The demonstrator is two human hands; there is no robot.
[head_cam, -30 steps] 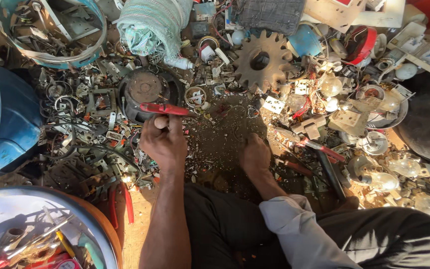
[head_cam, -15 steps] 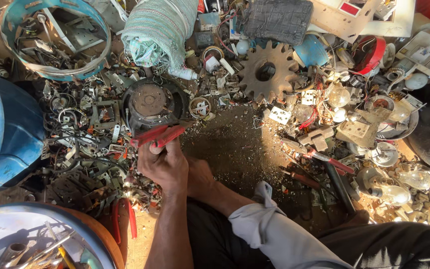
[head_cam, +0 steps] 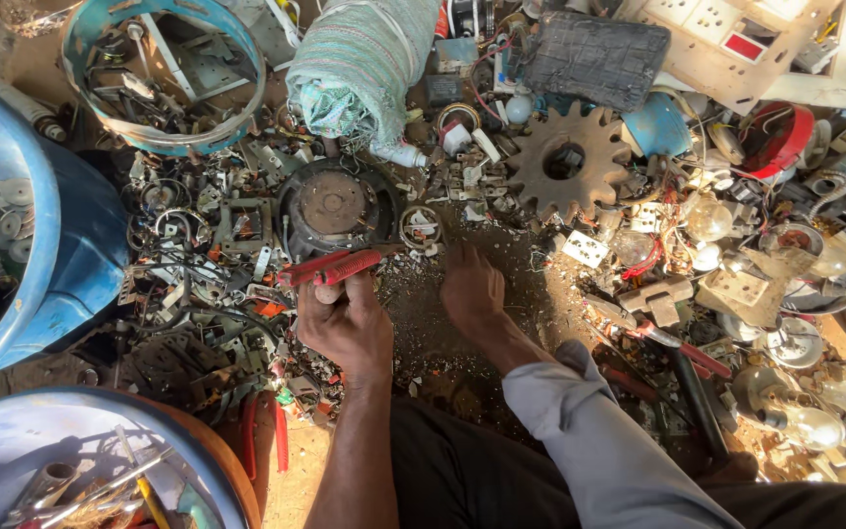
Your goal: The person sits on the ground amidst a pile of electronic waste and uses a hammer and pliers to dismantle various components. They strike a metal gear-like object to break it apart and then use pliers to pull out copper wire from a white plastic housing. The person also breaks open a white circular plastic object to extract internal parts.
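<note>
Left hand [head_cam: 345,328]: fingers curled tight on red-handled pliers [head_cam: 330,269], just below round dark motor housing [head_cam: 335,208] | right hand [head_cam: 472,289]: fingers spread, empty, pressing dirt right of housing | housing unopened, scrap unsorted.

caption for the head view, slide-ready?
Left hand grips red-handled pliers beside a round dark motor part; right hand rests on scrap-strewn ground.
</note>
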